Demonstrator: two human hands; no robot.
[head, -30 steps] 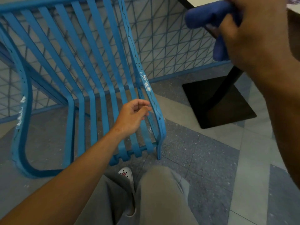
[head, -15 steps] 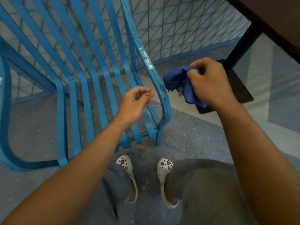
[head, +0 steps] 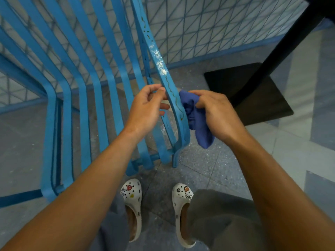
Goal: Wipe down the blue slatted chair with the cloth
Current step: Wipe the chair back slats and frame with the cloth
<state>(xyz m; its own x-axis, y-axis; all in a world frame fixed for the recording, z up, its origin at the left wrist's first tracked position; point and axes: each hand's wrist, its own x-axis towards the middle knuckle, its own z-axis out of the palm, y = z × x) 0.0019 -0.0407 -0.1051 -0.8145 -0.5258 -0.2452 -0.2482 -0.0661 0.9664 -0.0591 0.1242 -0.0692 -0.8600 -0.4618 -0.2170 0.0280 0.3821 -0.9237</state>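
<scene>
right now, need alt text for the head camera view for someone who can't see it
A person's right hand presses a bunched blue cloth against the outer rail of a blue slatted chair, while the left hand pinches the rail's other side. White smears mark the rail higher up; white clogs stand below.

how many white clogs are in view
2. One white clog sits on the floor below the left forearm, near the chair's front edge. The other is to its right, below the cloth, partly covered by a grey trouser leg.
</scene>
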